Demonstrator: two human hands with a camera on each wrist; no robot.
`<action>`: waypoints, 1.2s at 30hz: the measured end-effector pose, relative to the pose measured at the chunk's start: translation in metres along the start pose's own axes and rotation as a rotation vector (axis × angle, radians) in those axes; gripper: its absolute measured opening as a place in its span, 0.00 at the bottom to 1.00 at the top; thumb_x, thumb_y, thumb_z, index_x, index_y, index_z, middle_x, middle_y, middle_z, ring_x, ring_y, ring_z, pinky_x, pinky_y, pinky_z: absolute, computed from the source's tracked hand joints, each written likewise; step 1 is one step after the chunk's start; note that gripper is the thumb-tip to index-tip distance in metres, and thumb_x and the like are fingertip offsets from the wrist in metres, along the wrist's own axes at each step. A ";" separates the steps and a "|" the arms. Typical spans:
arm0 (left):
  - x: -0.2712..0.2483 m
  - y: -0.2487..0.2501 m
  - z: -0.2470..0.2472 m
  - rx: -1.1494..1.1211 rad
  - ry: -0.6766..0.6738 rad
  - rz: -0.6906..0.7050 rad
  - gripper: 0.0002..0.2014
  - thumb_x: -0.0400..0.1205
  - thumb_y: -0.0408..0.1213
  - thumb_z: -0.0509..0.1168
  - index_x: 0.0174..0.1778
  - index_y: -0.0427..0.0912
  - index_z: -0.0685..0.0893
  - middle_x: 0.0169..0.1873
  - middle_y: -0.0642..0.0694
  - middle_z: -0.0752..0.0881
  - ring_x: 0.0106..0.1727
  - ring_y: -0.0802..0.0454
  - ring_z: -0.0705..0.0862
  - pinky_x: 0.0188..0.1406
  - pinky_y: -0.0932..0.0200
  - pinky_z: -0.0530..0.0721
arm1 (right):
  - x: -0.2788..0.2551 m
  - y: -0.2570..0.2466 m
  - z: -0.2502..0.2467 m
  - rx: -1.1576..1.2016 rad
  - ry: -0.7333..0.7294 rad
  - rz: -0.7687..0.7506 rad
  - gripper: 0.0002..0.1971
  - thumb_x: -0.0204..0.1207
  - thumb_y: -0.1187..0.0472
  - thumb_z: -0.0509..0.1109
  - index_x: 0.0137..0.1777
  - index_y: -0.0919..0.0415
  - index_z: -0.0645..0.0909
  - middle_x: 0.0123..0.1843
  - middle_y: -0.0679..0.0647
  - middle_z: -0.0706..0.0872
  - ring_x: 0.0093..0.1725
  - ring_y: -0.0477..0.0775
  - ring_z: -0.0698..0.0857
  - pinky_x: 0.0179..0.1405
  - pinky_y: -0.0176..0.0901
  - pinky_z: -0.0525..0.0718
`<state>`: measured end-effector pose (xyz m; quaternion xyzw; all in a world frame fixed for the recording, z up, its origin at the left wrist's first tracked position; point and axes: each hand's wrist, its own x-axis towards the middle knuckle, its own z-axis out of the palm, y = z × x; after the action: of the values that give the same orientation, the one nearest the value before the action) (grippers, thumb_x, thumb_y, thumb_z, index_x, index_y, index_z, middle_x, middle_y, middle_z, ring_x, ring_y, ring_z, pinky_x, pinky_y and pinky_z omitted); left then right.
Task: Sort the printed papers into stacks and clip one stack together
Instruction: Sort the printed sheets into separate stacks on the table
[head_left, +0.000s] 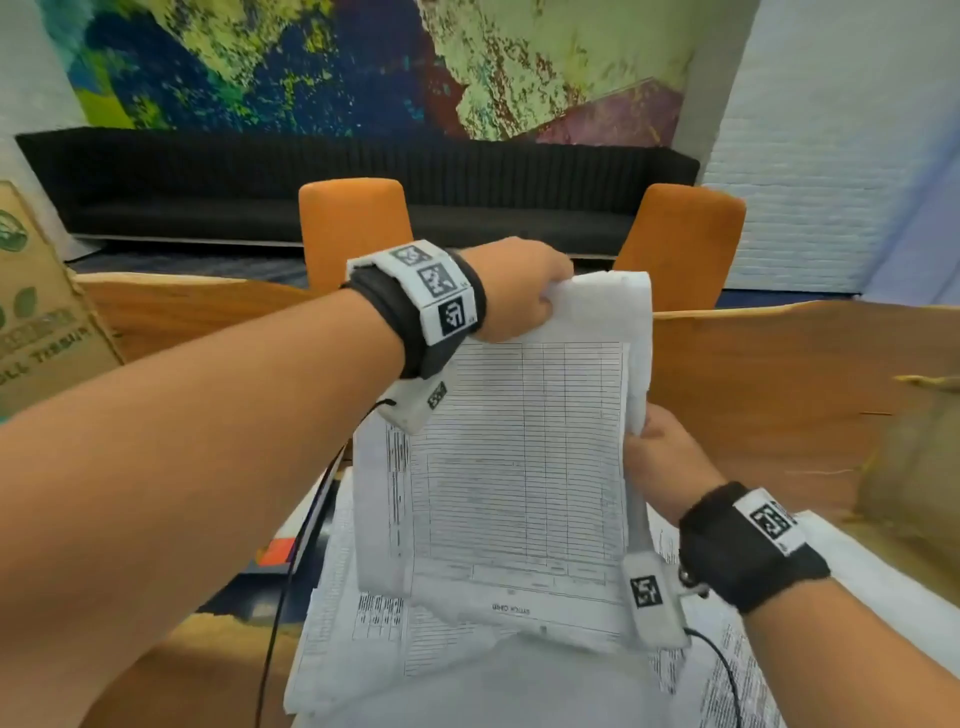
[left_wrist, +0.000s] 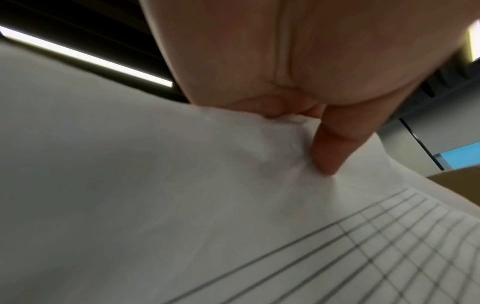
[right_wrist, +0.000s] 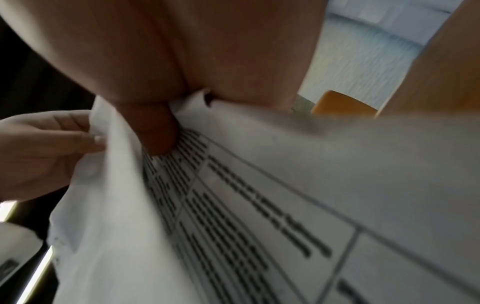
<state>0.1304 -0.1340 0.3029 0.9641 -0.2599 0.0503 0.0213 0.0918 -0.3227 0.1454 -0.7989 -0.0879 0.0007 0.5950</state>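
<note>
A bundle of printed papers (head_left: 519, 457) with ruled tables is held upright above the table. My left hand (head_left: 524, 296) grips its top edge, thumb on the sheet's face in the left wrist view (left_wrist: 330, 152). My right hand (head_left: 660, 457) pinches the bundle's right edge lower down; its thumb presses on printed text in the right wrist view (right_wrist: 155, 131). The left hand's fingers (right_wrist: 52, 142) show behind the papers there. More printed sheets (head_left: 363, 654) lie flat on the table under the bundle. No clip is visible.
A wooden table (head_left: 779, 395) runs across the view. A cardboard box (head_left: 41, 312) stands at the left edge, and a tan object (head_left: 914, 478) lies at the right. Two orange chairs (head_left: 353, 228) stand behind the table, before a black sofa.
</note>
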 end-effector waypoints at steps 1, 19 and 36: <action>0.001 0.002 0.003 0.018 -0.015 -0.006 0.10 0.85 0.35 0.58 0.59 0.45 0.79 0.53 0.45 0.83 0.51 0.45 0.81 0.43 0.55 0.73 | -0.002 0.002 -0.003 0.052 0.018 0.014 0.10 0.84 0.64 0.66 0.53 0.57 0.89 0.48 0.54 0.94 0.50 0.55 0.92 0.51 0.55 0.89; -0.046 -0.058 0.061 -0.869 0.686 -0.294 0.45 0.72 0.55 0.71 0.83 0.50 0.59 0.80 0.48 0.68 0.78 0.53 0.67 0.74 0.50 0.68 | 0.008 0.026 -0.013 0.276 0.191 -0.026 0.16 0.81 0.71 0.67 0.68 0.61 0.82 0.59 0.49 0.91 0.60 0.49 0.89 0.53 0.36 0.88; -0.056 -0.037 0.224 -1.336 0.194 -0.721 0.22 0.74 0.27 0.67 0.63 0.47 0.76 0.53 0.48 0.85 0.58 0.44 0.84 0.55 0.48 0.83 | 0.003 0.087 0.050 0.224 0.318 0.161 0.12 0.73 0.62 0.77 0.55 0.54 0.84 0.50 0.52 0.92 0.54 0.59 0.90 0.55 0.60 0.89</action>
<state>0.1204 -0.0896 0.0736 0.7628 0.0986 -0.0434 0.6375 0.1018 -0.2987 0.0482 -0.7223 0.0718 -0.0678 0.6844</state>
